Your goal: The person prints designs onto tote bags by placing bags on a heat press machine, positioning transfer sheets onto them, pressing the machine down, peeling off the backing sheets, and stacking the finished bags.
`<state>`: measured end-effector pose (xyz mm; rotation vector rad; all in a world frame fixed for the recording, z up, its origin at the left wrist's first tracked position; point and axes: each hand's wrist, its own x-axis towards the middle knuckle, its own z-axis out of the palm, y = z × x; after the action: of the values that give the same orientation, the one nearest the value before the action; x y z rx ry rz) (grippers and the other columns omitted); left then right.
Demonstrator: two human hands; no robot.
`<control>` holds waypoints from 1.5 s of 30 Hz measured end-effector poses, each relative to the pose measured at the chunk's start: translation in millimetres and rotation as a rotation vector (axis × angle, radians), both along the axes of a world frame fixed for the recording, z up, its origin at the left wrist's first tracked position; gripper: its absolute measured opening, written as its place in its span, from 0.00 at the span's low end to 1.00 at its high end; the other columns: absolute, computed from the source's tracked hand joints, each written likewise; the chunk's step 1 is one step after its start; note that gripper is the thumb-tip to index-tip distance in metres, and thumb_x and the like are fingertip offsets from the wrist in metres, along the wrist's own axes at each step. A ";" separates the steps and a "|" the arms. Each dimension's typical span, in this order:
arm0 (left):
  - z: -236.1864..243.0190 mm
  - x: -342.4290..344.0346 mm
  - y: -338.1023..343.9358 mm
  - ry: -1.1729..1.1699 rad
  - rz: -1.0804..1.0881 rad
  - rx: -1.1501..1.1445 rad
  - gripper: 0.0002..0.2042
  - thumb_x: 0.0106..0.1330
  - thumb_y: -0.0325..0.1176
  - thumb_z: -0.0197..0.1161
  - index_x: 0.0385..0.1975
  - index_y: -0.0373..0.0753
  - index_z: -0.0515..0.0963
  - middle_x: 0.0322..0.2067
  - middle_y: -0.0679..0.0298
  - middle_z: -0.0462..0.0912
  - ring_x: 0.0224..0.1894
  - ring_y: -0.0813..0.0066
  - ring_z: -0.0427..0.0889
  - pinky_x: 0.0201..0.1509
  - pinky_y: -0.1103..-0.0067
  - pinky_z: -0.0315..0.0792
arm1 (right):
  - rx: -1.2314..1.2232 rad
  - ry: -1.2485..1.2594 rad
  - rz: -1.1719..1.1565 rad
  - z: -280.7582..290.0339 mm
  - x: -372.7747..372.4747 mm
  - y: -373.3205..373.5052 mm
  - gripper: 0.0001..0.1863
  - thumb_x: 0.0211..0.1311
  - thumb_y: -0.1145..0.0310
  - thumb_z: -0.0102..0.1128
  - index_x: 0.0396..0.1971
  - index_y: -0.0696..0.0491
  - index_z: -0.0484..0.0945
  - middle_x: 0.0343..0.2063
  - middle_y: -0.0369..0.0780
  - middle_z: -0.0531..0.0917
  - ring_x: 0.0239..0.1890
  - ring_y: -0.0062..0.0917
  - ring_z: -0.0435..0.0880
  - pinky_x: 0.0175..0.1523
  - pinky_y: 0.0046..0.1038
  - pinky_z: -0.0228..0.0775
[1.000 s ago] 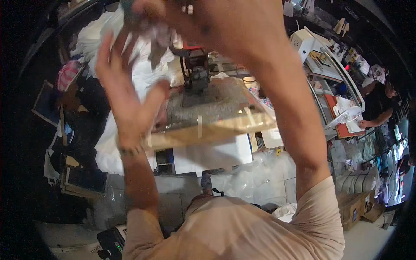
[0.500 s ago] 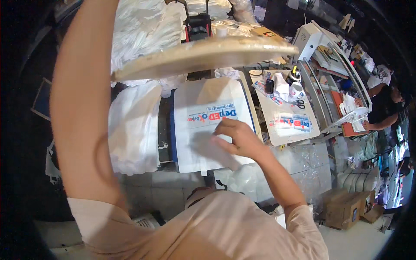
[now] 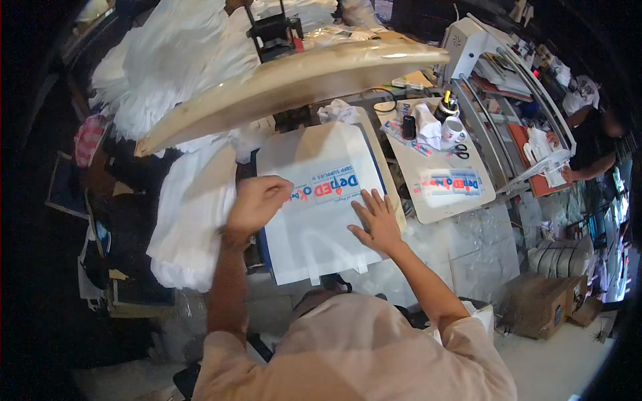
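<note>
At the bottom of the frame we see the person's shoulders in a pale shirt, both bare forearms reaching up toward the middle. The right hand point(image 3: 378, 220) lies flat with fingers spread, palm down on the lower right part of a white bag point(image 3: 321, 200) that bears a printed patch of red and blue lettering. The left hand point(image 3: 257, 204) is curled loosely, fingers bent, resting at the bag's left edge beside the print (whether it pinches the fabric we cannot tell). The bag lies spread over the lower platen of a heat press point(image 3: 314, 80) at centre frame, and the press's tan upper plate stands swung up and tilted above it, running from the left middle to the upper right.

Just left of the bag, a stack of white bags point(image 3: 190, 220) hangs over the press's side, and more white fabric is heaped at upper left. To the right of the press, a small table point(image 3: 461, 197) carries a printed sheet in the same colours, scissors point(image 3: 460, 152), a white mug point(image 3: 453, 127) and a dark bottle point(image 3: 408, 125). Lower right, on the floor, sits a cardboard box point(image 3: 542, 304). At far right another person point(image 3: 592, 144) in a dark shirt sits beside metal shelving.
</note>
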<state>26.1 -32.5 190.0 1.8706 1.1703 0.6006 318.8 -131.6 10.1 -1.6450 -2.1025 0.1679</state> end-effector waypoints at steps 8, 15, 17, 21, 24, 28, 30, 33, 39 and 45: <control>-191.9 -28.3 46.9 0.373 0.348 0.544 0.17 0.58 0.34 0.71 0.47 0.39 0.79 0.43 0.51 0.78 0.48 0.50 0.78 0.53 0.64 0.72 | -0.010 0.019 0.002 4.6 -5.9 2.5 0.33 0.62 0.45 0.60 0.63 0.48 0.74 0.71 0.49 0.62 0.75 0.49 0.54 0.76 0.54 0.39; -189.3 16.7 17.3 0.375 0.052 0.817 0.02 0.56 0.24 0.68 0.26 0.36 0.80 0.24 0.60 0.81 0.30 0.60 0.80 0.40 0.66 0.74 | -0.033 0.036 -0.013 9.5 -8.7 3.8 0.33 0.61 0.45 0.61 0.63 0.47 0.75 0.71 0.48 0.63 0.75 0.47 0.53 0.76 0.53 0.38; -169.5 35.0 -2.1 0.293 -0.124 0.757 0.02 0.56 0.25 0.66 0.26 0.37 0.80 0.23 0.59 0.79 0.30 0.59 0.81 0.37 0.67 0.73 | -0.030 0.041 -0.022 7.4 -4.4 3.7 0.33 0.61 0.45 0.61 0.62 0.47 0.75 0.71 0.48 0.63 0.75 0.47 0.53 0.76 0.53 0.38; -143.7 36.8 16.7 -0.124 0.469 0.595 0.04 0.57 0.32 0.65 0.24 0.41 0.81 0.25 0.58 0.80 0.30 0.57 0.81 0.36 0.66 0.73 | -0.029 0.055 -0.026 8.8 -4.5 3.2 0.33 0.61 0.45 0.61 0.62 0.47 0.75 0.71 0.48 0.63 0.75 0.46 0.53 0.77 0.52 0.38; -159.7 39.8 -5.3 0.069 0.156 0.444 0.03 0.57 0.30 0.68 0.26 0.39 0.83 0.28 0.59 0.83 0.32 0.59 0.82 0.39 0.70 0.75 | -0.010 0.087 -0.012 14.0 -9.8 -0.9 0.31 0.60 0.47 0.63 0.60 0.49 0.77 0.69 0.50 0.65 0.74 0.47 0.55 0.76 0.51 0.40; -134.1 57.5 -5.0 -0.055 -0.288 0.096 0.04 0.59 0.26 0.70 0.32 0.36 0.82 0.31 0.61 0.85 0.34 0.70 0.84 0.42 0.76 0.77 | 0.133 0.328 -0.101 -1.4 2.4 -0.3 0.24 0.57 0.57 0.67 0.52 0.53 0.81 0.63 0.53 0.71 0.67 0.49 0.65 0.70 0.49 0.54; -129.0 54.8 14.7 -0.448 0.283 0.270 0.04 0.62 0.25 0.69 0.33 0.35 0.81 0.29 0.64 0.85 0.34 0.79 0.82 0.38 0.79 0.76 | 0.166 0.365 -0.171 -0.8 4.7 -0.8 0.21 0.57 0.60 0.66 0.49 0.53 0.82 0.60 0.52 0.72 0.63 0.48 0.68 0.66 0.47 0.58; -134.4 63.0 2.7 -0.160 0.457 0.216 0.03 0.62 0.23 0.67 0.34 0.38 0.82 0.32 0.64 0.86 0.33 0.78 0.82 0.40 0.82 0.75 | 0.203 0.413 -0.230 -0.4 12.4 0.1 0.15 0.57 0.67 0.63 0.44 0.55 0.83 0.53 0.49 0.77 0.55 0.45 0.74 0.59 0.43 0.64; -110.0 78.2 -29.3 -0.175 -0.280 0.330 0.05 0.62 0.28 0.68 0.35 0.34 0.82 0.31 0.57 0.85 0.34 0.69 0.84 0.42 0.74 0.77 | 0.041 0.604 -0.244 -18.8 45.9 24.7 0.13 0.61 0.70 0.60 0.44 0.58 0.82 0.42 0.47 0.83 0.43 0.37 0.83 0.48 0.37 0.74; -98.6 85.3 -58.5 -0.172 -0.094 0.225 0.05 0.60 0.22 0.67 0.35 0.34 0.83 0.31 0.57 0.85 0.33 0.68 0.83 0.42 0.74 0.77 | -0.274 1.099 -0.291 -15.5 54.3 58.2 0.14 0.71 0.66 0.51 0.45 0.61 0.80 0.26 0.39 0.83 0.26 0.22 0.81 0.36 0.26 0.75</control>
<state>111.3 -91.0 91.5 2.0046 0.9290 0.8511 373.1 -73.4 -5.4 -1.4438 -1.0250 1.0271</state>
